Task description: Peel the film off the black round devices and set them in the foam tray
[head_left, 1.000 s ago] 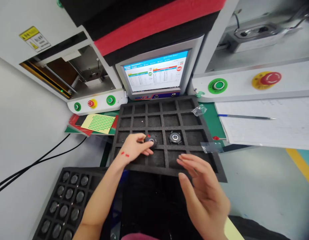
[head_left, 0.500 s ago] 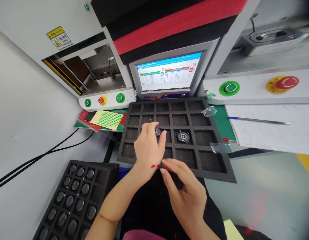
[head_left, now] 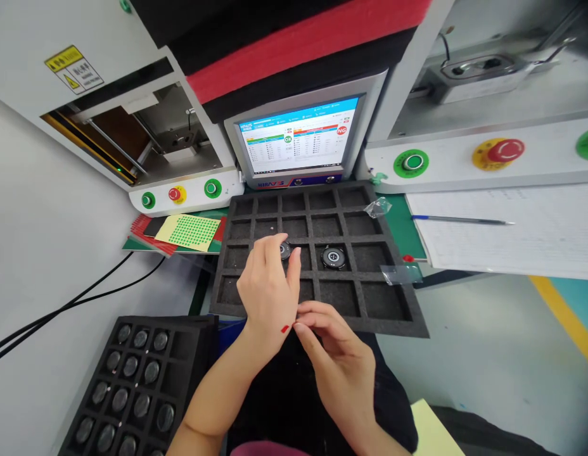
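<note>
Head view: left hand (head_left: 270, 288) pinches a round part (head_left: 284, 250) over the foam tray (head_left: 398, 310); right hand (head_left: 339, 361) fingertips pinch a red sticker (head_left: 285, 329).

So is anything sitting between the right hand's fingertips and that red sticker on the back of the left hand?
Nothing visible. The right hand has its fingertips right at the red sticker near the left hand's wrist, no object between. The left hand holds a round part over the foam tray; another round part lies one cell away.
</note>
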